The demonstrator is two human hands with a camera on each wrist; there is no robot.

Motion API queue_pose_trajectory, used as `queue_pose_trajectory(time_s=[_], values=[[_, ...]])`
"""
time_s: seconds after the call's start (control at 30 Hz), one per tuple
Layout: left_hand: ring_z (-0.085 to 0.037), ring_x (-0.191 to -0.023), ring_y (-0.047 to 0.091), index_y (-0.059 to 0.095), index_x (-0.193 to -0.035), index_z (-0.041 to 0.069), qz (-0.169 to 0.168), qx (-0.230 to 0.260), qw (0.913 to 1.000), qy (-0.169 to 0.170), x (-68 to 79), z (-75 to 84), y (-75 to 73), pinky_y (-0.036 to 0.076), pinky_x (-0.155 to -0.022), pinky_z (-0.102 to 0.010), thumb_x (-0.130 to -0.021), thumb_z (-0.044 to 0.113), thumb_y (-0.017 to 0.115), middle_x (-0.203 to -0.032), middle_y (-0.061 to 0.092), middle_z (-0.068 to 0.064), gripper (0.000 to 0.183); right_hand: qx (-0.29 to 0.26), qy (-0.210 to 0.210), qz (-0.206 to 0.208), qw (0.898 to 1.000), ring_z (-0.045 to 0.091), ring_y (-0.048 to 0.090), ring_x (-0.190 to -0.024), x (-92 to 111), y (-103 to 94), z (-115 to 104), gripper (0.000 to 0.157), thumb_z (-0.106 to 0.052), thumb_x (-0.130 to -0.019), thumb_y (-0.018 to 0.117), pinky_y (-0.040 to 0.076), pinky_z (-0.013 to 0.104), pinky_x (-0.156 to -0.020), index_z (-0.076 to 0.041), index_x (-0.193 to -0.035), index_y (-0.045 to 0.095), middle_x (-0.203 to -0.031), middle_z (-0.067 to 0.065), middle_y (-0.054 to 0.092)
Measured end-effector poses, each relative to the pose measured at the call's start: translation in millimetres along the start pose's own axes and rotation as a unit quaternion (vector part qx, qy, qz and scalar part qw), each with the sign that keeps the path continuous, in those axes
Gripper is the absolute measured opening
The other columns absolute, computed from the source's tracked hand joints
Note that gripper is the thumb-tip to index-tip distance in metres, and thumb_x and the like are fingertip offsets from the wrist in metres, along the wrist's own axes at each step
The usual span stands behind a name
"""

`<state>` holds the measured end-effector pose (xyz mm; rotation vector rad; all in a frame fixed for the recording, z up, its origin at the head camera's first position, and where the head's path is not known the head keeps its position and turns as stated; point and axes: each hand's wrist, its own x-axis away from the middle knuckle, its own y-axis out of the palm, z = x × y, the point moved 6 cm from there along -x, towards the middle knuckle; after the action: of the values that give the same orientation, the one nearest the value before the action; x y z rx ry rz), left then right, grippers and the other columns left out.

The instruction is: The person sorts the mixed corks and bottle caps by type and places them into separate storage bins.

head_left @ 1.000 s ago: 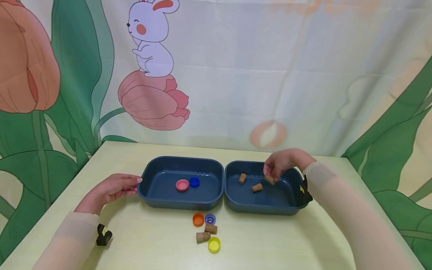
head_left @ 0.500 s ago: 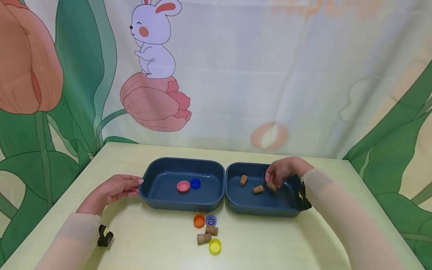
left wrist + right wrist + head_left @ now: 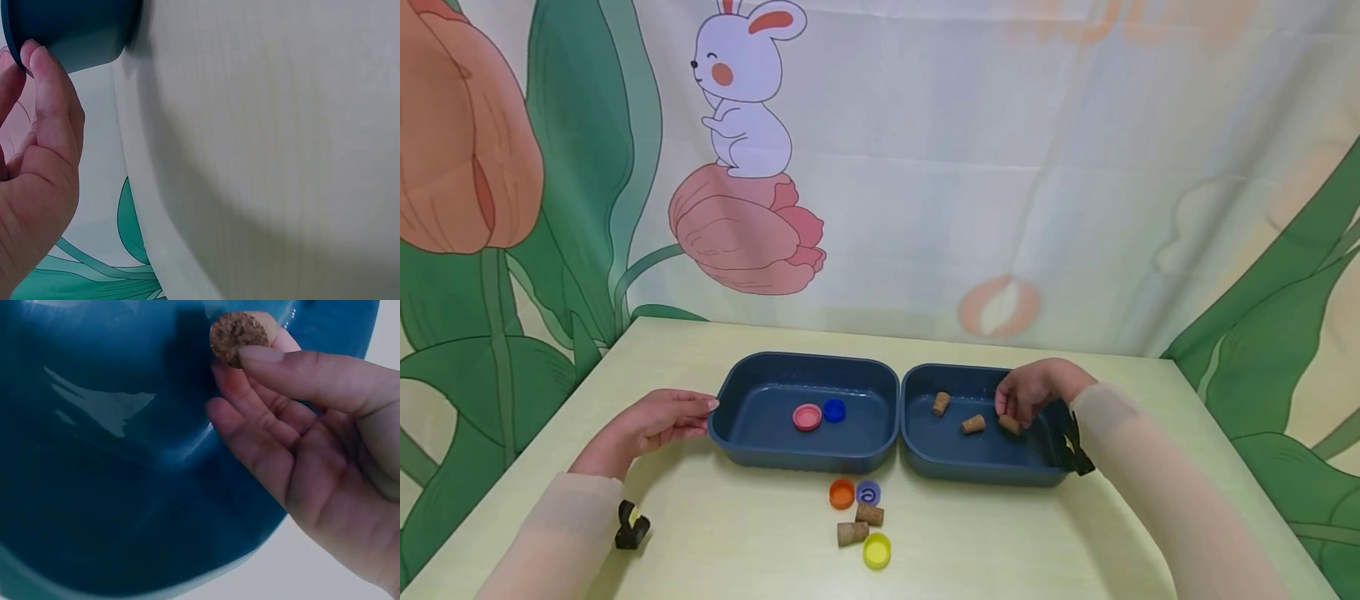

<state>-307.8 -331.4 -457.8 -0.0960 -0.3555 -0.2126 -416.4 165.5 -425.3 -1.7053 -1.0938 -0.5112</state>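
Observation:
My left hand (image 3: 658, 419) pinches the left end of a dark blue tray (image 3: 805, 458), thumb and fingertips at its rim in the left wrist view. A pink bottle cap (image 3: 807, 417) and a blue bottle cap (image 3: 834, 410) lie inside that tray. Within the second blue tray (image 3: 985, 473), my right hand (image 3: 1030, 393) holds a cork (image 3: 236, 339) between thumb and fingers, low over the floor. Two more corks rest there, one upper left (image 3: 941, 404) and one nearer the held cork (image 3: 973, 424).
In front of the trays, on the pale table (image 3: 715, 533), lie an orange cap (image 3: 842, 494), a purple cap (image 3: 868, 493), a yellow cap (image 3: 877, 551) and two corks (image 3: 852, 534). The trays stand side by side. A printed curtain (image 3: 910, 208) hangs behind the table.
My right hand has lowered the cork toward the floor of the right tray, moving slightly right. The left hand keeps its place at the left tray's rim.

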Motion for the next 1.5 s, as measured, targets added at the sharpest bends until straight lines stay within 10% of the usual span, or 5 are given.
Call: queue_pose_trajectory(time_s=[1.5], values=[[-0.004,-0.074,0.071,0.07,-0.118,-0.001,0.012,-0.018,0.9998,-0.004,-0.7,0.2,-2.5,0.063,-0.076,-0.019,-0.104,0.017,0.06,-0.081,0.074,0.007,0.024,-0.011,0.04,0.02,0.999,0.012,0.057,-0.082,-7.5,-4.2,4.4,0.038,0.025,-0.086,0.046,0.055,0.023,-0.079,-0.002,-0.108,0.063,-0.092,0.002,0.061]])
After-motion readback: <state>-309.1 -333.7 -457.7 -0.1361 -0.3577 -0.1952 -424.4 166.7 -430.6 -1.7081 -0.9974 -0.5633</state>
